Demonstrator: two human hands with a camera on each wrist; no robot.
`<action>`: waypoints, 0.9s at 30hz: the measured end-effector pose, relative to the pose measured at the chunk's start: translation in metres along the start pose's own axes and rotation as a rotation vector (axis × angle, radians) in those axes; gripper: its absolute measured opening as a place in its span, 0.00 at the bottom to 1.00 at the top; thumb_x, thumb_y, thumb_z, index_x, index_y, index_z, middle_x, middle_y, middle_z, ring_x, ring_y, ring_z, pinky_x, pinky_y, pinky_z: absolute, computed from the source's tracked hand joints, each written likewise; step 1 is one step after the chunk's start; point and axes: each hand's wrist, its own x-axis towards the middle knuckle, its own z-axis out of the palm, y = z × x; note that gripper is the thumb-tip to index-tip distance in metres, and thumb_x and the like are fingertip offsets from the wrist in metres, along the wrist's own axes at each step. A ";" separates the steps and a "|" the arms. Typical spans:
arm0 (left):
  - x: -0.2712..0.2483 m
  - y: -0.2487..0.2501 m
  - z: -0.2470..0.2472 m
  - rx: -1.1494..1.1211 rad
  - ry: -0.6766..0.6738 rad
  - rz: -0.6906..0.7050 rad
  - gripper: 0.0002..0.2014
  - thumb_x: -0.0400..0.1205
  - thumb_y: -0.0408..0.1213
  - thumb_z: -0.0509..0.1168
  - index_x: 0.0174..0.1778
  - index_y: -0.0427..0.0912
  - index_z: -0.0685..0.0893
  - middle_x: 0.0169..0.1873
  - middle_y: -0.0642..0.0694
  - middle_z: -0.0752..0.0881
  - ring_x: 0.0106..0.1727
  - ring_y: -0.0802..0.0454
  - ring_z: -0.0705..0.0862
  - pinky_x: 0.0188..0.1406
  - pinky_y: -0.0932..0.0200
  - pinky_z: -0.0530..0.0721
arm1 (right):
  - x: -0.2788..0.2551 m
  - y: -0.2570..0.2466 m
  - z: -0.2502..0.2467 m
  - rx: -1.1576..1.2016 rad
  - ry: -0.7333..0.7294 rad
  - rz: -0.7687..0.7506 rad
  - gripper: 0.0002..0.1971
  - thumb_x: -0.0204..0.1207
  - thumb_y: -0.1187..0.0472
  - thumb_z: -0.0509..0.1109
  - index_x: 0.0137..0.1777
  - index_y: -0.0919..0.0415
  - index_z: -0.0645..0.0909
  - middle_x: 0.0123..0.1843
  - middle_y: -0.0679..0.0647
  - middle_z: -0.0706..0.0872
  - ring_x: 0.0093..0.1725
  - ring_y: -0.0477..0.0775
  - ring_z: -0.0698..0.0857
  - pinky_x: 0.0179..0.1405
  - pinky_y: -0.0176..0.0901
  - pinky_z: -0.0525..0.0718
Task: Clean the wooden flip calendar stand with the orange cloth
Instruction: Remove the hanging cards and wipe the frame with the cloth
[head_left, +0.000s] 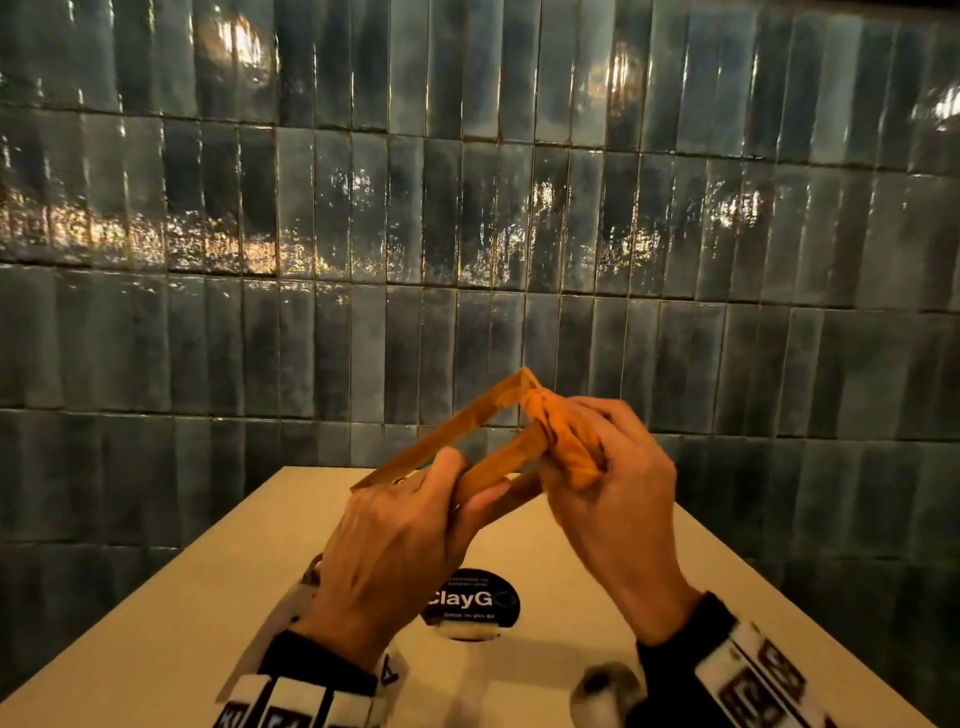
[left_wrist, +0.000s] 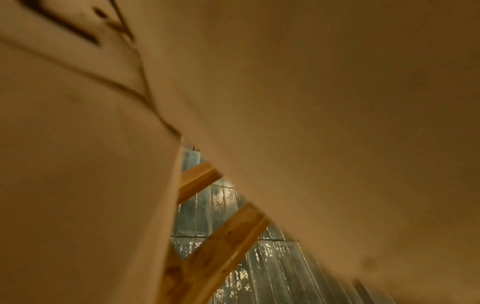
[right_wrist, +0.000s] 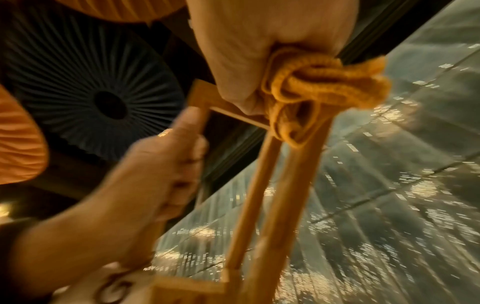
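Note:
I hold the wooden stand (head_left: 467, 426), an open frame of thin slats, tilted in the air above the table. My left hand (head_left: 415, 509) grips its near end, fingers curled round the slats. At the far corner my right hand (head_left: 597, 467) pinches the bunched orange cloth (head_left: 566, 447) against the wood. The right wrist view shows the cloth (right_wrist: 311, 86) wrapped round the top of two slats of the stand (right_wrist: 259, 185), with the left hand (right_wrist: 155, 164) lower on the frame. In the left wrist view the palm fills most of the picture and only slats of the stand (left_wrist: 221, 236) show.
A beige table (head_left: 597, 561) lies below my hands, with a round black sticker (head_left: 470, 603) printed "ClayG" on it. A wall of glossy dark tiles (head_left: 467, 208) stands close behind the table's far edge. A small blurred round object (head_left: 602, 691) sits near my right wrist.

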 end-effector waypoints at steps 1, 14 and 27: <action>-0.001 0.000 0.001 -0.002 -0.012 -0.007 0.18 0.86 0.57 0.44 0.44 0.48 0.70 0.24 0.51 0.81 0.17 0.59 0.76 0.16 0.65 0.80 | 0.003 0.007 0.002 -0.043 -0.006 0.030 0.11 0.70 0.61 0.75 0.52 0.60 0.86 0.49 0.50 0.83 0.45 0.41 0.80 0.43 0.29 0.81; 0.004 0.008 0.007 -0.097 0.033 -0.303 0.28 0.83 0.62 0.40 0.44 0.42 0.76 0.20 0.59 0.68 0.15 0.60 0.69 0.13 0.61 0.75 | 0.003 -0.026 0.026 0.179 0.008 0.475 0.11 0.71 0.62 0.73 0.38 0.42 0.78 0.50 0.49 0.83 0.47 0.42 0.81 0.52 0.42 0.83; -0.006 0.003 0.016 0.022 0.013 -0.291 0.17 0.86 0.54 0.42 0.41 0.48 0.68 0.23 0.58 0.69 0.17 0.64 0.65 0.20 0.81 0.58 | 0.015 -0.040 0.017 0.784 -0.145 1.073 0.06 0.74 0.63 0.69 0.35 0.60 0.84 0.31 0.57 0.87 0.26 0.53 0.84 0.39 0.54 0.88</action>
